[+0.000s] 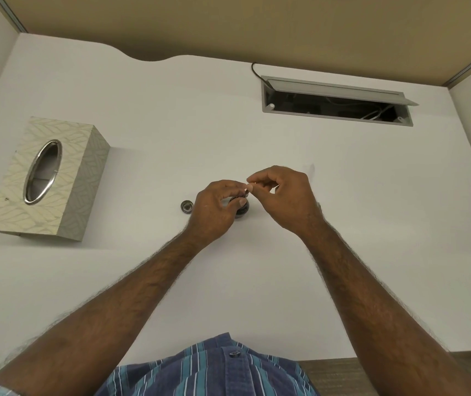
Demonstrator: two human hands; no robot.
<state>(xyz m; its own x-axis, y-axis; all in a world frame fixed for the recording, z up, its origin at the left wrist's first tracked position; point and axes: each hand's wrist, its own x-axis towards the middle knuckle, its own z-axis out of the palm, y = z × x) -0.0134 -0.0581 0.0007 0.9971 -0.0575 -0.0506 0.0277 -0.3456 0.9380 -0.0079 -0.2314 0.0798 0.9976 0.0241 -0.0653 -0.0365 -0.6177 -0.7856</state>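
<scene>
— While both hands meet just above the middle of the frame in the head view, what is the risk?
— The right hand [282, 195] pinches a tiny part [247, 191] between thumb and forefinger. The part is too small to identify. The left hand [214, 207] curls its fingers and thumb round a small dark round piece [242, 211], which seems to rest on the white desk [171, 124].
— So the part could slip?
— I'd think so. If the pinch loosens, it drops and could roll on the smooth top, perhaps toward the open cable hatch [337, 101] at upper right.
— And the metal ring [187, 207] just left of the left hand?
— A nudge from that hand could send it rolling toward the tissue box [45, 178] at the left.
</scene>
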